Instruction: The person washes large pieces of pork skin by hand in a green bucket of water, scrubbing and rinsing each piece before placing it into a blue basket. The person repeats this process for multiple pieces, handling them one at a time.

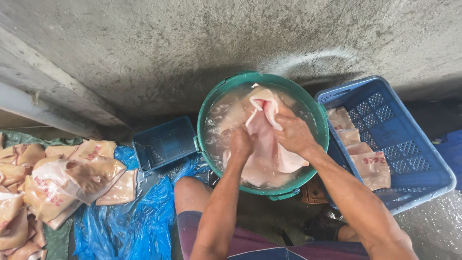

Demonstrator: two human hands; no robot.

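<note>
pale wet cloth gripped by left hand and right hand over green bucket.

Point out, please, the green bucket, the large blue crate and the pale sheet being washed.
green bucket (211, 103), head view, on its left rim.
large blue crate (409, 144), head view, on the bare lattice floor.
pale sheet (262, 132), head view, on the fold between the two hands.

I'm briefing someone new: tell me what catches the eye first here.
First, the green bucket of cloudy water at centre, where the left hand and right hand grip a pale pink sheet. Then the pile of tan sheets on blue plastic at left, and the blue crate at right.
</note>
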